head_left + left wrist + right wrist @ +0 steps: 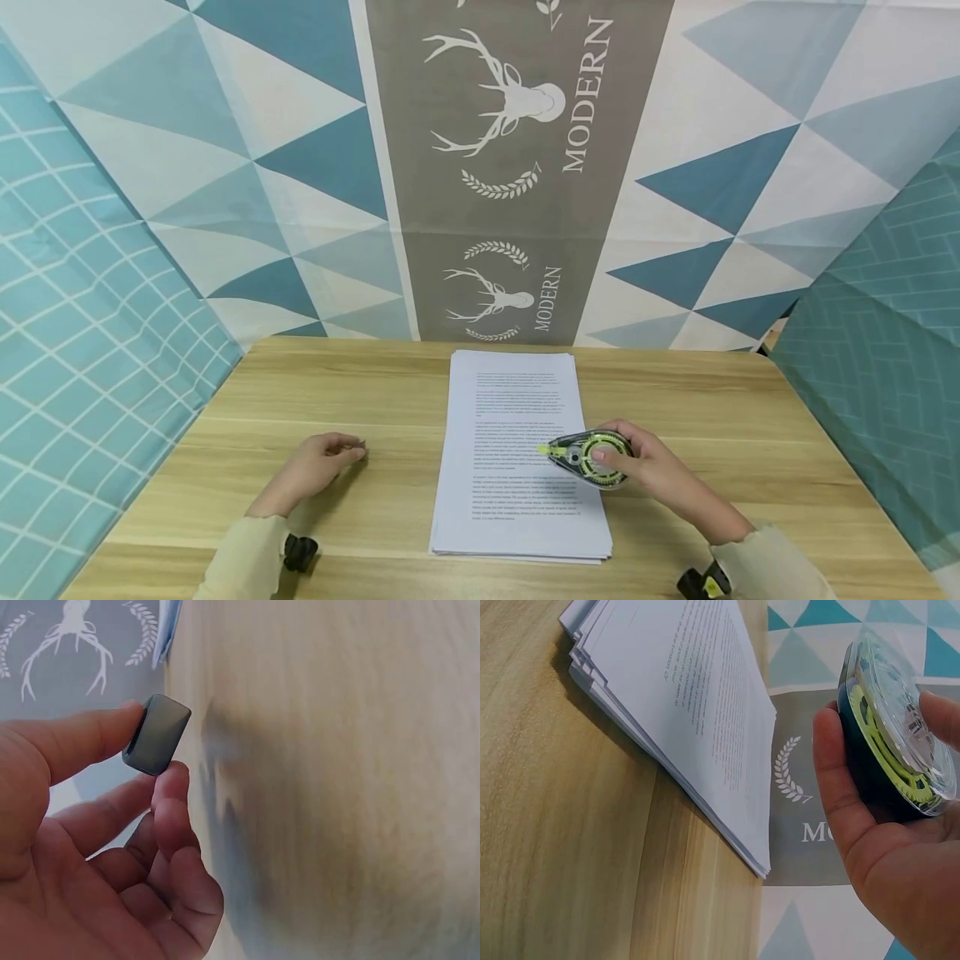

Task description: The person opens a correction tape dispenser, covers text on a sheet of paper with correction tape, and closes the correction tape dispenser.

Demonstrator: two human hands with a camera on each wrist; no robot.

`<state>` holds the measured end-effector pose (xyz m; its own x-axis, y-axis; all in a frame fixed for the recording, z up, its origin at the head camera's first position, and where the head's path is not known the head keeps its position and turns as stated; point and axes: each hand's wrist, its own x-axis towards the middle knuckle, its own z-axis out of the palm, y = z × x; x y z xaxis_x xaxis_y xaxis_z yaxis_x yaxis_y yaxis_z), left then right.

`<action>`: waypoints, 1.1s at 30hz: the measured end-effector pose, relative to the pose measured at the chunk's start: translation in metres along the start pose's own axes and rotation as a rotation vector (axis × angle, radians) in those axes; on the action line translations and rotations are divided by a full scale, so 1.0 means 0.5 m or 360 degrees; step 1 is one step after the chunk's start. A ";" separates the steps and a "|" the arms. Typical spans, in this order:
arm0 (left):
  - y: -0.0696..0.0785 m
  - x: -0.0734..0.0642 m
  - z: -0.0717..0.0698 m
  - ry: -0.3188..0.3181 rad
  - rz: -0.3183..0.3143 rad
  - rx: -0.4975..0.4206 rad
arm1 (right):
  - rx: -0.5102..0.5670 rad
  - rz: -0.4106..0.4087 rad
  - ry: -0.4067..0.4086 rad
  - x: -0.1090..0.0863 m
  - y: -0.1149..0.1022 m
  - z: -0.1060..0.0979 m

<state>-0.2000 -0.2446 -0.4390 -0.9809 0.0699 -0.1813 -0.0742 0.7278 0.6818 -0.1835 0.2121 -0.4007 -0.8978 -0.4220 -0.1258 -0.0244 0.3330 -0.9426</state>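
My right hand (pixel 660 471) holds a correction tape (pixel 592 458) between thumb and fingers. Its clear shell shows green gear wheels, and its yellow-green tip points left over the right part of a stack of printed paper (pixel 517 508). In the right wrist view the correction tape (pixel 892 735) appears side on, raised off the table. Left of the stack, my left hand (pixel 318 467) pinches a small dark grey cap (pixel 159 735) between thumb and fingertip, above the table; its other fingers are curled. In the head view the cap is mostly hidden by the fingers.
The paper stack lies in the middle of a wooden table (pixel 375 517), its sheet edges slightly uneven. Behind the table hangs a patterned cloth (pixel 495 208) with deer heads and triangles. Blue tiled-pattern cloths (pixel 90 333) flank both sides.
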 end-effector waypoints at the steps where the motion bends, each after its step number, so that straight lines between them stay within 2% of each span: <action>1: -0.001 0.000 0.000 0.0003 -0.0015 0.0009 | -0.0002 0.0001 0.0001 0.000 0.001 0.000; 6: -0.007 0.003 0.001 0.0017 -0.0105 0.0010 | 0.0001 -0.0002 0.0008 -0.001 0.006 0.001; 10: -0.011 0.004 0.001 0.0043 -0.0121 0.0040 | 0.0004 0.0001 0.0012 0.000 0.008 0.002; 22: -0.023 0.007 -0.001 0.0056 -0.0085 0.0103 | -0.0006 0.0012 0.0023 0.001 0.013 0.004; 33: -0.022 0.009 -0.005 0.0036 -0.0106 0.0119 | 0.0013 0.0030 0.0023 0.006 0.017 0.003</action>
<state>-0.2039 -0.2539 -0.4456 -0.9782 0.0045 -0.2078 -0.1269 0.7791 0.6139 -0.1858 0.2123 -0.4098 -0.9044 -0.4033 -0.1391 -0.0038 0.3338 -0.9426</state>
